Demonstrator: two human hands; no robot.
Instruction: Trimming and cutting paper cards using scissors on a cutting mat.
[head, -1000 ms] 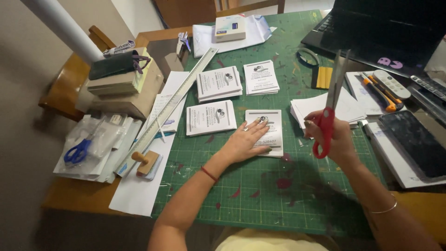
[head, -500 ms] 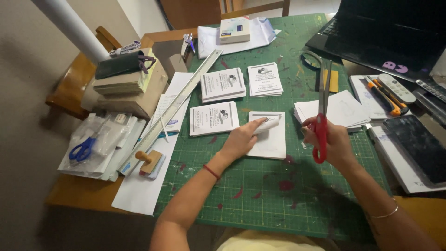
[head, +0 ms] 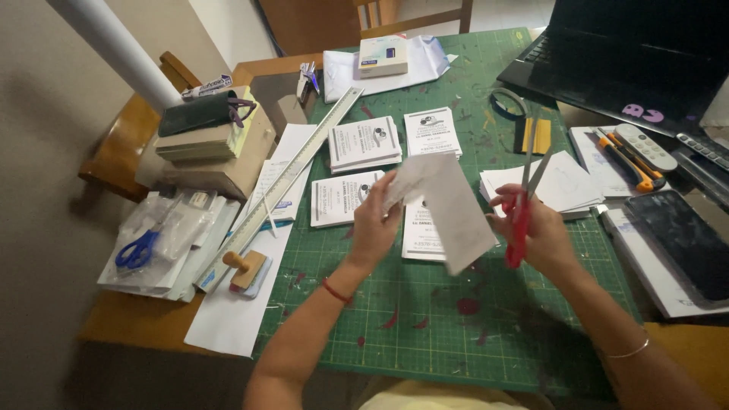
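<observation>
Above the green cutting mat point(head: 425, 334) we hold a white paper sheet point(head: 448, 209) lifted off the table, our left hand point(head: 373, 224) pinching its left edge. Just beside it, our right hand point(head: 543, 231) grips red-handled scissors point(head: 524, 193), blades slightly parted and pointing up, over stacks of printed cards point(head: 364, 144).
</observation>
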